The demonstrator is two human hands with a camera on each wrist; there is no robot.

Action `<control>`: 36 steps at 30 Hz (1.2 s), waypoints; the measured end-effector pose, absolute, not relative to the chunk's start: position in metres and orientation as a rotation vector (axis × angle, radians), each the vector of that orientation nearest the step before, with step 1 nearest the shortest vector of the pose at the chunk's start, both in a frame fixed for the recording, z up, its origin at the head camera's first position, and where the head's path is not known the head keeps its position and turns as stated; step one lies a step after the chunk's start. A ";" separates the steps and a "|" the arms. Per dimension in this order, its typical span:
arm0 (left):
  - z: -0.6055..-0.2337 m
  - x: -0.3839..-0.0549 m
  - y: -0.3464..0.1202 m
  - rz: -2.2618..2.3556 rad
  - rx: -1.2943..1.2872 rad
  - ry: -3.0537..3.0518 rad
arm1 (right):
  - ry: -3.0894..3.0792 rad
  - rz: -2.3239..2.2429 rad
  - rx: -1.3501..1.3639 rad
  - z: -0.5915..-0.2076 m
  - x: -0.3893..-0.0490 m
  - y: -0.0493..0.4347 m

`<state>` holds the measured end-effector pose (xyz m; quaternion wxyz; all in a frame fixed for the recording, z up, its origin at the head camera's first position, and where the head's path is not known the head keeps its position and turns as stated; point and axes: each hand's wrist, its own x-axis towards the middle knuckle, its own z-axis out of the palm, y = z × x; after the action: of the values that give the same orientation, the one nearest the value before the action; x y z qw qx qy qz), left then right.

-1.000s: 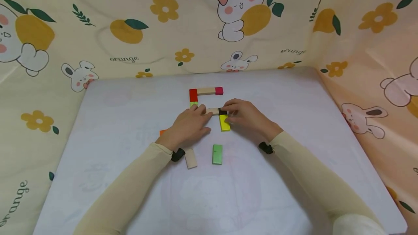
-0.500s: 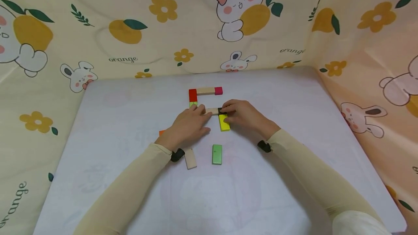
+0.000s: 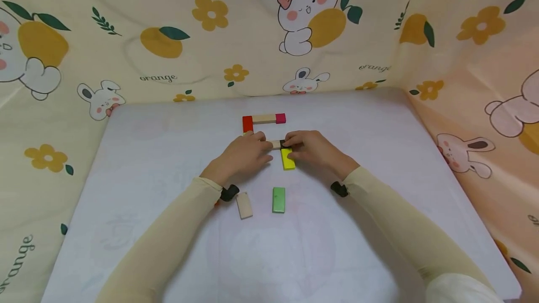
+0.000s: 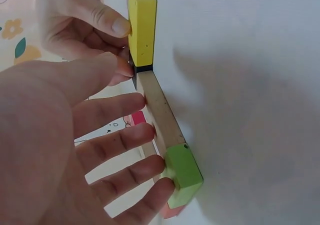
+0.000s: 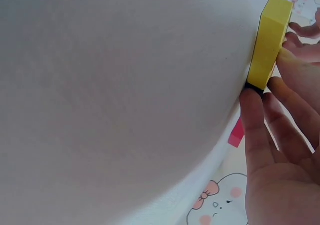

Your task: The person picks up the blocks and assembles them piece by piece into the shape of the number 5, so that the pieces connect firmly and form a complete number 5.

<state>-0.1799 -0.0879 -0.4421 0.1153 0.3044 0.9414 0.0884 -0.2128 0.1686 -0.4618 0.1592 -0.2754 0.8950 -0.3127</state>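
Note:
A short row of blocks lies on the table: a lime-green block (image 4: 185,172), a plain wooden block (image 4: 162,110) and a black block (image 3: 283,144). A yellow block (image 3: 288,159) extends from the black one toward me. My left hand (image 3: 245,152) lays nearly straight fingertips against the wooden and lime-green blocks, its thumb held apart. My right hand (image 3: 316,147) holds the black block with its fingertips, and its thumb touches the yellow block. In the head view, my left hand mostly covers the lime-green block.
Behind, a red block (image 3: 247,123), wooden block (image 3: 264,119) and pink block (image 3: 280,118) form a corner. Nearer me lie a green block (image 3: 279,200) and loose wooden block (image 3: 244,205). An orange piece (image 3: 216,203) shows beside the left sleeve. Printed curtain (image 3: 252,32) surrounds the table.
My left hand and wrist have shifted slightly, covering more of the lime-green block and orange piece. The head view has tilted a little. The right hand stays at the black and yellow blocks.

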 end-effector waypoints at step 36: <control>-0.448 -0.080 -0.084 0.760 0.530 2.723 | 2.583 -0.802 -0.768 -0.461 -0.214 0.164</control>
<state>-0.0803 -0.0835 -0.4479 0.1321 0.1825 0.9385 0.2617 -0.2142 0.1638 -0.4611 0.1643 -0.2693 0.9062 -0.2815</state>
